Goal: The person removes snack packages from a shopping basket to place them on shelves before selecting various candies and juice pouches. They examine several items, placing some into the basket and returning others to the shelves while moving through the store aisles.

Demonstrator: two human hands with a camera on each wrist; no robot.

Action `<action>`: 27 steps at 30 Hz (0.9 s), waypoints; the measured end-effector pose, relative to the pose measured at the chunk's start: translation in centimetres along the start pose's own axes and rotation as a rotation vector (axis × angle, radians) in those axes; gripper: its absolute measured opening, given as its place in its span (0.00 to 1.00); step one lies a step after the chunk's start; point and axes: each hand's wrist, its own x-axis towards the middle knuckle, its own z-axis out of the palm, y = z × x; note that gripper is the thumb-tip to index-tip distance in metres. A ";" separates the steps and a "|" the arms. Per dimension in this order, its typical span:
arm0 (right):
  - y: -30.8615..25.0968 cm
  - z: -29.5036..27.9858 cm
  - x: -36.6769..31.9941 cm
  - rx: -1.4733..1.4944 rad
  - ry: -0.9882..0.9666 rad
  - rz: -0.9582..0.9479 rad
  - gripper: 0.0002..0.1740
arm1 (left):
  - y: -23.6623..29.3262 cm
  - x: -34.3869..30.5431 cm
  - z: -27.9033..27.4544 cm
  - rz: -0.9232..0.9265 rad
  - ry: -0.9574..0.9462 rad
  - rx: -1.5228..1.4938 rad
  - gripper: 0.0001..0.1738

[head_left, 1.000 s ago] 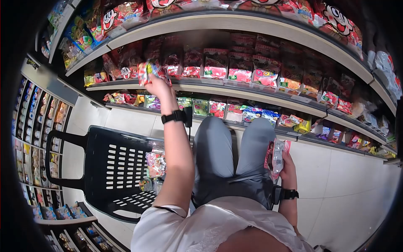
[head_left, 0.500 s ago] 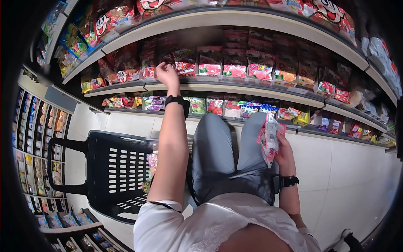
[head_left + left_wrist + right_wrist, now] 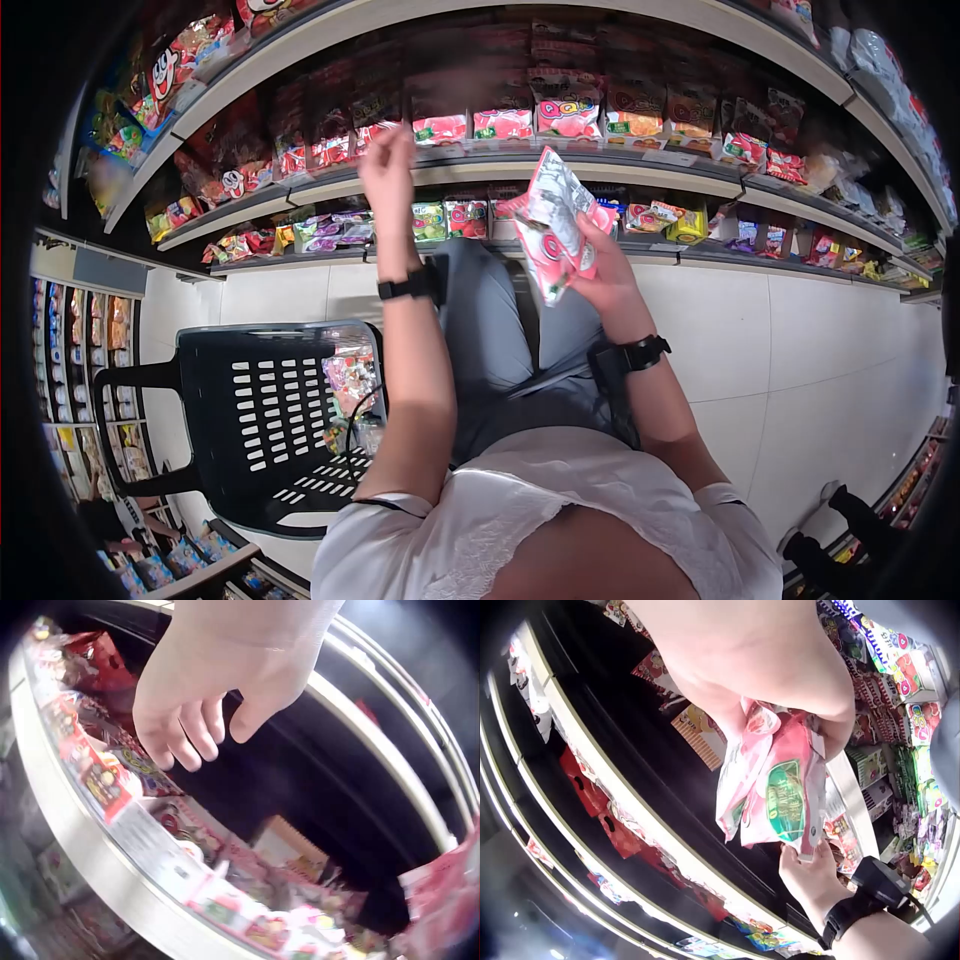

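My right hand (image 3: 608, 272) grips pink-and-silver candy packets (image 3: 560, 215) in front of the lower shelves; the right wrist view shows a green label on a pink packet (image 3: 784, 795). The left hand (image 3: 388, 180) hangs empty before the middle shelf, fingers loosely bent. Below that hand (image 3: 217, 682) in the left wrist view, red packets (image 3: 105, 784) line the shelf edge. In the right wrist view the left hand (image 3: 814, 877) appears at the packet's lower corner; the head view has them apart.
A black basket (image 3: 215, 425) with several packets inside stands on the floor at left. Curved shelf edges (image 3: 470, 168) run across the front, stocked with candy packets. Another person's legs (image 3: 845, 525) are at lower right.
The left hand, which held a colourful packet a second ago, is empty. My right hand has raised its packets from beside the right knee, up and leftward. The head view has shifted.
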 end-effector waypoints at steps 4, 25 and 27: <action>1.2 0.8 3.2 0.490 0.072 0.263 0.23 | 3.4 -7.9 2.8 -0.434 -0.437 -0.252 0.22; -6.5 -2.4 5.2 -0.654 -0.499 -0.544 0.07 | -0.1 -11.9 2.8 -0.860 -0.642 -0.678 0.25; -6.1 -2.3 5.4 -0.863 -0.570 -0.515 0.06 | -0.2 -12.2 3.3 -0.894 -0.622 -0.709 0.28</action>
